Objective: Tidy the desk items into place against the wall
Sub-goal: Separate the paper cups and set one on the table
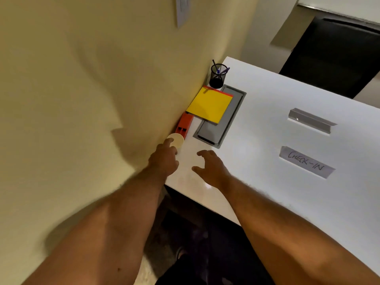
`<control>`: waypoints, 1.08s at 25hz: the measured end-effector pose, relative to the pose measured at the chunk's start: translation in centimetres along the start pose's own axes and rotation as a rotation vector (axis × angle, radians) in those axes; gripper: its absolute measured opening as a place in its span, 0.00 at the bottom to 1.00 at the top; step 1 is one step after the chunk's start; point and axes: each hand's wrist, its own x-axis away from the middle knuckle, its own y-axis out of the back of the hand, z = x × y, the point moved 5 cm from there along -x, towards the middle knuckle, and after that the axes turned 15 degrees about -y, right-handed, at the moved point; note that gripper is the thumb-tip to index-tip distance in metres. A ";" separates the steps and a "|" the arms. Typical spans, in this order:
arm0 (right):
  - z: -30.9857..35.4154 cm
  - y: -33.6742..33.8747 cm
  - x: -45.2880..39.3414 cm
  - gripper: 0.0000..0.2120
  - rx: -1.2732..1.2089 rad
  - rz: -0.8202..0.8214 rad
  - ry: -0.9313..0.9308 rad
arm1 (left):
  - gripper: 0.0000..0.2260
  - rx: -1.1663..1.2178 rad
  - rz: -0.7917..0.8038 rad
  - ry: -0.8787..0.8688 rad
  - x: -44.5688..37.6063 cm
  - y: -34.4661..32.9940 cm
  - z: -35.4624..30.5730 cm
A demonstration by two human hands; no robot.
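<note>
the wall (pixel 82 99) is the landmark here: the white surface (pixel 267 130) butts against it, and 4 things line up along its foot. farthest from the person stands a black mesh cup (pixel 217 76) with 2 or 3 pens (pixel 223 70) leaning in it. next along the wall lies a yellow pad (pixel 209 104) with a red top edge, its outer part overlapping a grey hatch (pixel 221 118) sunk into the surface. next comes an orange stapler (pixel 184 125), lying lengthwise beside the wall. nearest the person, just beside the wall and touching the stapler's end, sits a cream disc (pixel 176 139).

the left hand (pixel 164 159) rests at the disc, its fingers (pixel 169 142) curled, with 1 fingertip on the disc's near rim; whether the others grip it cannot be told. the right hand (pixel 210 167) hovers further from the wall, its fingers spread and bent like a claw, holding nothing.

well away from the wall lie a grey metal strip (pixel 311 120) and a strip of tape (pixel 307 162) marked "check-in".
</note>
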 end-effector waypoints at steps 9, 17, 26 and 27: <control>-2.8 0.8 -2.7 0.27 -0.054 0.033 -0.070 | 0.17 0.034 0.026 -0.063 -2.8 -2.8 0.3; -5.0 4.0 0.1 0.35 -0.151 -0.081 0.025 | 0.09 0.271 -0.332 -0.264 1.0 0.2 -8.2; -15.4 10.1 9.0 0.34 -0.276 -0.033 0.141 | 0.10 0.459 -0.399 -0.211 8.9 -0.3 -22.8; -16.6 10.6 9.8 0.34 -0.275 -0.035 0.139 | 0.11 0.490 -0.404 -0.211 9.6 -0.6 -24.0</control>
